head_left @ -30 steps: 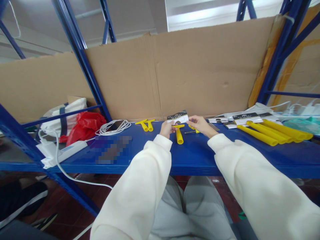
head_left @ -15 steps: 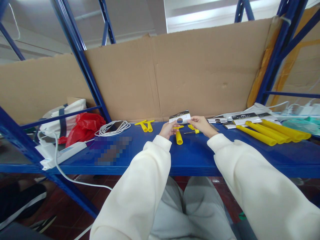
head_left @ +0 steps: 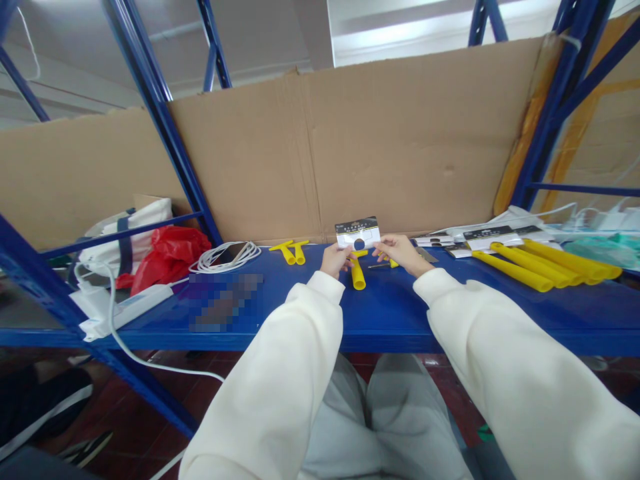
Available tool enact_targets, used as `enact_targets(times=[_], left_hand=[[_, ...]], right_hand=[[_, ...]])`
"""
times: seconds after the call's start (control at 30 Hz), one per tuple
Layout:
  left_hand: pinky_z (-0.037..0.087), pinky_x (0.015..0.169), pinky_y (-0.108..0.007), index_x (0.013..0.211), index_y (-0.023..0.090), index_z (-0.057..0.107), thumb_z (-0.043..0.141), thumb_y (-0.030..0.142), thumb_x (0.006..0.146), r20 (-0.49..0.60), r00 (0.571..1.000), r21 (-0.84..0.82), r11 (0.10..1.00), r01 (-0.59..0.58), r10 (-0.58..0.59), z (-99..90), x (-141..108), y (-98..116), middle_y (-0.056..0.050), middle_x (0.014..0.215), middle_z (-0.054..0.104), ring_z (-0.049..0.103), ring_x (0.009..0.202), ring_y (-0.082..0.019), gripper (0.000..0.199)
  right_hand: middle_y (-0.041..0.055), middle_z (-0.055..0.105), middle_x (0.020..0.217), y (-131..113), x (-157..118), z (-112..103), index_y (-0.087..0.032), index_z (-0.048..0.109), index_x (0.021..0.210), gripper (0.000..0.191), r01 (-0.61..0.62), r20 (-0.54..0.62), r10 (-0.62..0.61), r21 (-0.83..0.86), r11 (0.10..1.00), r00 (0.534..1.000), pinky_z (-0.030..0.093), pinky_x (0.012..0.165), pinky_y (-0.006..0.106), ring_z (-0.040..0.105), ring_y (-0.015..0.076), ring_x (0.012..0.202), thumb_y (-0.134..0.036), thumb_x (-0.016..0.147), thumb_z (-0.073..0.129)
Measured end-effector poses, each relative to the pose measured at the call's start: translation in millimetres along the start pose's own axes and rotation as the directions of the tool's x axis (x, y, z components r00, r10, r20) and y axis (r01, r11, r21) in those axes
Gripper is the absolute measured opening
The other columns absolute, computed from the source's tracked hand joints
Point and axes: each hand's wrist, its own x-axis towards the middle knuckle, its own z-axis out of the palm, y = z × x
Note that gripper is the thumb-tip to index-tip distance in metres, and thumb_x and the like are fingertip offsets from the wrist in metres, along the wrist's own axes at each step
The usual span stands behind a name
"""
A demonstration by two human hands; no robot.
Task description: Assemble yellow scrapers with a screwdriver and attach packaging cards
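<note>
Over the blue shelf (head_left: 390,313), left hand (head_left: 332,259) and right hand (head_left: 401,251) pinch one card (head_left: 350,235); two yellow T-pieces (head_left: 289,256) lie leftward

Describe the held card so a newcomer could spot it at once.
Find the blue shelf, backed by tall cardboard. Midway along, the left hand and right hand hold a white card with a black top band. Unlike the cards lying farther right, it is held clear of the shelf.

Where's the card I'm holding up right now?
In the head view, the card is near the middle, held between your left hand and right hand, in front of the cardboard panel.
</note>
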Motion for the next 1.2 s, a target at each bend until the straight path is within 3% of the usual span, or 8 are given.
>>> enact_targets(times=[0.47, 0.6, 0.7, 0.77, 0.87, 0.97, 1.07, 1.2], left_hand=[[0.027, 0.038, -0.016, 0.096, 0.013, 0.062, 0.044, 0.015, 0.098, 0.006, 1.000, 0.035, 0.999, -0.001, 0.001, 3.1, -3.5, 1.2, 0.004, 0.049, 0.059, 0.047, 0.034, -0.007, 0.018], [0.029, 0.040, -0.017, 0.091, 0.014, 0.059, 0.043, 0.011, 0.096, -0.049, 0.999, 0.049, 0.999, -0.020, 0.022, 2.2, 1.4, -0.6, 0.002, 0.056, 0.062, 0.048, 0.034, -0.006, 0.018], [0.032, 0.042, -0.018, 0.094, 0.015, 0.059, 0.043, 0.013, 0.095, -0.142, 0.989, 0.153, 0.988, -0.008, 0.030, -0.4, 6.5, -3.4, -0.001, 0.068, 0.069, 0.050, 0.036, -0.006, 0.016], [0.036, 0.045, -0.020, 0.097, 0.015, 0.060, 0.048, 0.019, 0.095, -0.174, 0.981, 0.318, 0.948, -0.021, 0.080, -2.4, 8.9, -6.5, -0.004, 0.078, 0.073, 0.055, 0.041, -0.008, 0.013], [0.043, 0.053, -0.024, 0.100, 0.015, 0.064, 0.068, 0.036, 0.085, -0.120, 0.982, 0.597, 0.801, -0.047, 0.148, -3.6, 9.7, -12.2, -0.010, 0.087, 0.075, 0.066, 0.057, -0.015, 0.026], [0.046, 0.057, -0.026, 0.099, 0.013, 0.068, 0.082, 0.044, 0.069, -0.011, 0.996, 0.722, 0.689, -0.057, 0.094, -2.9, 10.2, -17.6, -0.012, 0.086, 0.075, 0.070, 0.068, -0.022, 0.045], [0.046, 0.057, -0.026, 0.092, 0.012, 0.072, 0.082, 0.036, 0.067, 0.037, 0.999, 0.730, 0.682, -0.054, 0.040, -3.1, 13.4, -21.3, -0.008, 0.076, 0.073, 0.069, 0.069, -0.022, 0.036], [0.046, 0.058, -0.024, 0.072, 0.014, 0.073, 0.080, 0.024, 0.065, 0.062, 0.998, 0.671, 0.740, -0.059, 0.023, -4.6, 17.0, -23.1, -0.001, 0.057, 0.063, 0.065, 0.066, -0.019, 0.014]], right_hand=[[0.0048, 0.072, 0.064, -8.7, -3.1, 1.0, -0.018, 0.063, 0.062, 0.019, -0.028, -0.115, 0.029, 0.005, 1.000, 0.993, 0.046, 0.048, 0.022, 0.059, 0.0104, 0.046, -0.022, 0.079, 0.071], [0.0053, 0.072, 0.065, -11.2, -3.1, 1.7, -0.017, 0.064, 0.063, 0.019, -0.072, -0.149, 0.073, 0.012, 0.997, 0.986, 0.046, 0.048, 0.021, 0.059, 0.0101, 0.045, -0.019, 0.081, 0.069], [0.0060, 0.073, 0.066, -11.9, -1.2, -0.1, -0.017, 0.063, 0.063, 0.021, -0.096, -0.209, 0.100, 0.027, 0.995, 0.973, 0.044, 0.045, 0.019, 0.059, 0.0094, 0.045, -0.021, 0.083, 0.068], [0.0065, 0.074, 0.068, -11.8, 0.1, -2.0, -0.016, 0.062, 0.063, 0.023, -0.103, -0.257, 0.108, 0.034, 0.994, 0.960, 0.041, 0.042, 0.017, 0.060, 0.0090, 0.046, -0.021, 0.085, 0.067], [0.0069, 0.075, 0.071, -11.7, 0.7, -4.2, -0.017, 0.063, 0.065, 0.022, -0.096, -0.302, 0.099, 0.025, 0.995, 0.948, 0.037, 0.040, 0.016, 0.061, 0.0091, 0.048, -0.022, 0.086, 0.065], [0.0066, 0.075, 0.071, -11.3, 0.3, -4.6, -0.017, 0.063, 0.065, 0.022, -0.078, -0.307, 0.079, 0.016, 0.997, 0.949, 0.040, 0.043, 0.017, 0.061, 0.0092, 0.049, -0.023, 0.086, 0.065], [0.0067, 0.075, 0.072, -9.7, 0.6, -4.4, -0.017, 0.063, 0.064, 0.022, -0.060, -0.298, 0.060, 0.010, 0.998, 0.953, 0.044, 0.047, 0.018, 0.061, 0.0095, 0.050, -0.026, 0.085, 0.066], [0.0073, 0.075, 0.073, -5.7, 2.7, -5.3, -0.017, 0.063, 0.065, 0.024, -0.042, -0.294, 0.040, -0.002, 0.999, 0.955, 0.046, 0.048, 0.020, 0.062, 0.0108, 0.051, -0.033, 0.083, 0.069]])
